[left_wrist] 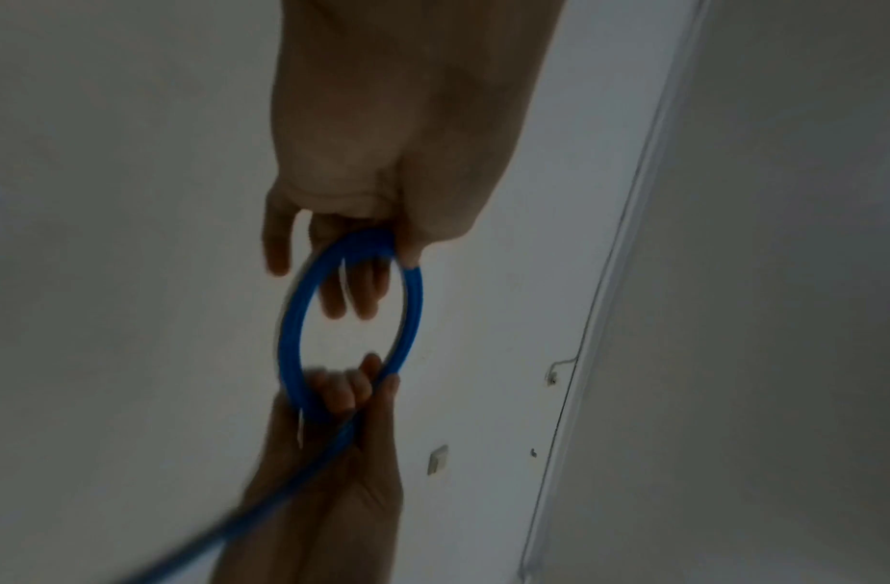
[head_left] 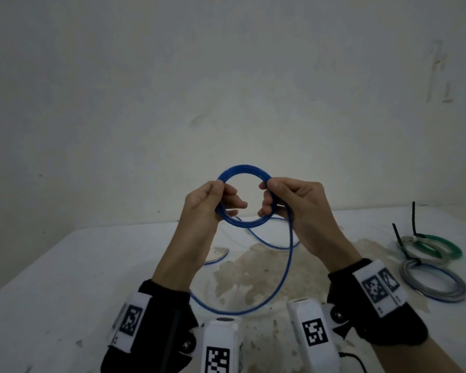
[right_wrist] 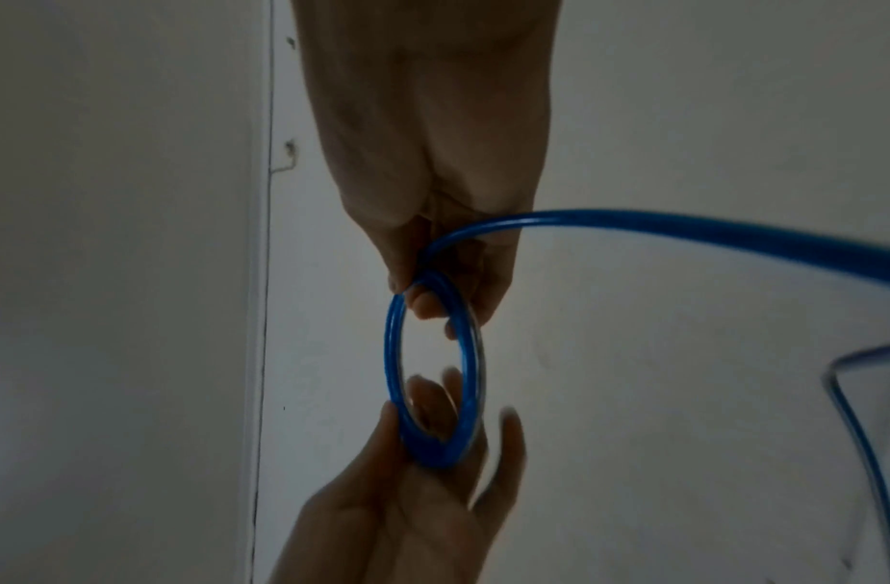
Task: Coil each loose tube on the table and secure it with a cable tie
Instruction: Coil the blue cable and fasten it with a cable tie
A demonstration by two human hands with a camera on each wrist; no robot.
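Note:
A blue tube (head_left: 244, 168) is wound into a small round coil held up above the table, in front of the wall. My left hand (head_left: 213, 201) grips the coil's left side, thumb on top and fingers through the ring. My right hand (head_left: 285, 197) pinches the right side of the coil (right_wrist: 397, 355). From the right hand a loose length of the blue tube (head_left: 289, 254) hangs down in a wide loop to the table and runs back under the left forearm. In the left wrist view the coil (left_wrist: 293, 328) sits between both hands.
On the white table (head_left: 65, 278) at the right lie tied coils: a green one (head_left: 441, 244), a whitish one beneath it, and a grey one (head_left: 436, 288), with black cable tie tails (head_left: 414, 216) sticking up. A brown stain marks the table's middle. A white wall stands behind.

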